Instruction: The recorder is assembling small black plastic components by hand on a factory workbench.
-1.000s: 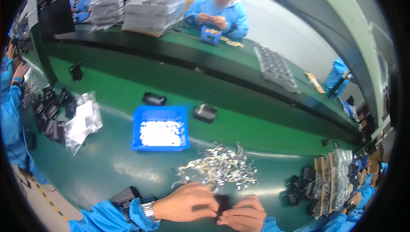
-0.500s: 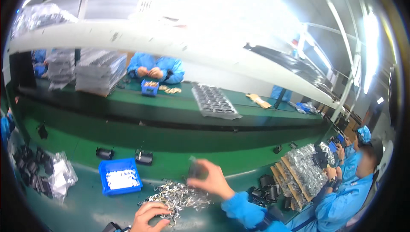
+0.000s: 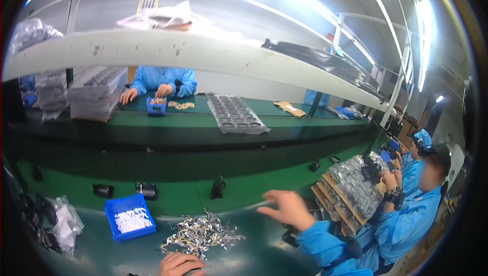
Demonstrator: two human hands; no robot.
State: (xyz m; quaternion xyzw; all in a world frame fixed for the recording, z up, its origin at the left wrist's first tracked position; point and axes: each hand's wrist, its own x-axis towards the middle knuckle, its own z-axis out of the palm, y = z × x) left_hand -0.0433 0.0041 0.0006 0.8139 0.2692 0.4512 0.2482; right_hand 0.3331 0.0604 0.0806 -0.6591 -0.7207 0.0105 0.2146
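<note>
My left hand (image 3: 180, 264) is low at the picture's bottom edge, just in front of a loose pile of small bent metal clips (image 3: 201, 234). Its fingers are curled together; whatever lies under them is hidden. Off to the right of the pile, my right hand (image 3: 291, 209) is raised with thumb and fingers apart and nothing between them. A black plastic part (image 3: 217, 188) stands on the green strip beyond the pile. To the pile's left sits a blue bin (image 3: 130, 198) with small white pieces (image 3: 133, 220) in it.
Black parts (image 3: 103, 190) lie along the green strip. Plastic bags (image 3: 66, 225) and more black parts are at left. Bagged goods on cardboard layers (image 3: 351, 189) stand at right near co-workers (image 3: 412, 215). A white shelf beam (image 3: 152, 50) crosses above; another person (image 3: 162, 80) works opposite.
My right hand has moved right, away from the dark part it held, which now stands on the green strip. My left hand has drawn down and its fingers have closed. The view has shifted.
</note>
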